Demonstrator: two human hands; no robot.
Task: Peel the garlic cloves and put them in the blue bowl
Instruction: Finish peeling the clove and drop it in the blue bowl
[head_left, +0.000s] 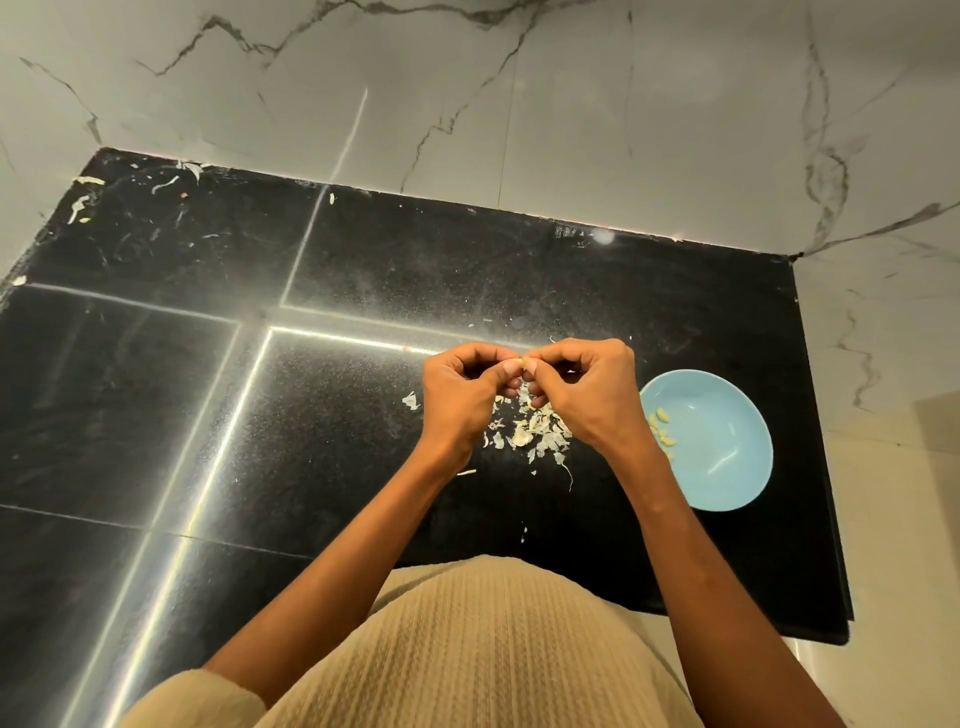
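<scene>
A small garlic clove is pinched between the fingertips of my left hand and my right hand, held above the black counter. Only a pale sliver of the clove shows between my thumbs and forefingers. Below my hands lies a heap of white garlic skins. The blue bowl stands just right of my right hand, with several peeled yellowish cloves inside near its left wall, partly hidden by my right wrist.
More dry skin scraps lie scattered at the counter's far left corner. A marble wall rises behind the counter. The counter's right edge runs close beside the bowl. My beige top fills the near foreground.
</scene>
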